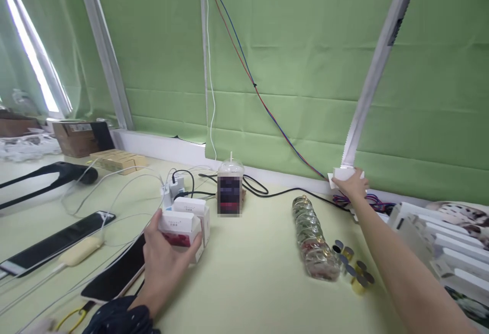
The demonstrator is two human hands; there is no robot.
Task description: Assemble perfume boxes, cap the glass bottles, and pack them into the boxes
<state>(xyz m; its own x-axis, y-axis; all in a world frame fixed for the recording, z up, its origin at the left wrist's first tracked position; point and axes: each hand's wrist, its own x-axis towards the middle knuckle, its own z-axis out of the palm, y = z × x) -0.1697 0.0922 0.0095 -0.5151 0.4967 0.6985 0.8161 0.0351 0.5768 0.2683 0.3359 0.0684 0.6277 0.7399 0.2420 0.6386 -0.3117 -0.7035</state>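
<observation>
My left hand [166, 252] is wrapped round a small white carton [179, 222] with a dark red print, thumb on one side and fingers on the other. Directly behind it stands a second white carton [194, 209]. At the back right, my right arm stretches far out, and my right hand [353, 185] grips a white box-like piece [341, 175] against the wall's foot. Its fingers are partly hidden behind that piece. Between the hands lies a row of clear round packs [311, 237] with gold edges. Beside them stand several small gold cylinders [359, 284] with dark tops.
White open boxes [439, 242] line the right side. A lidded drink cup [230, 191] stands at the back, near chargers [175, 186] and black cables. Phones [118, 268], a cream power bank [82, 251], white cords and yellow-handled scissors [72, 318] lie left. Cardboard boxes [82, 138] stand beyond.
</observation>
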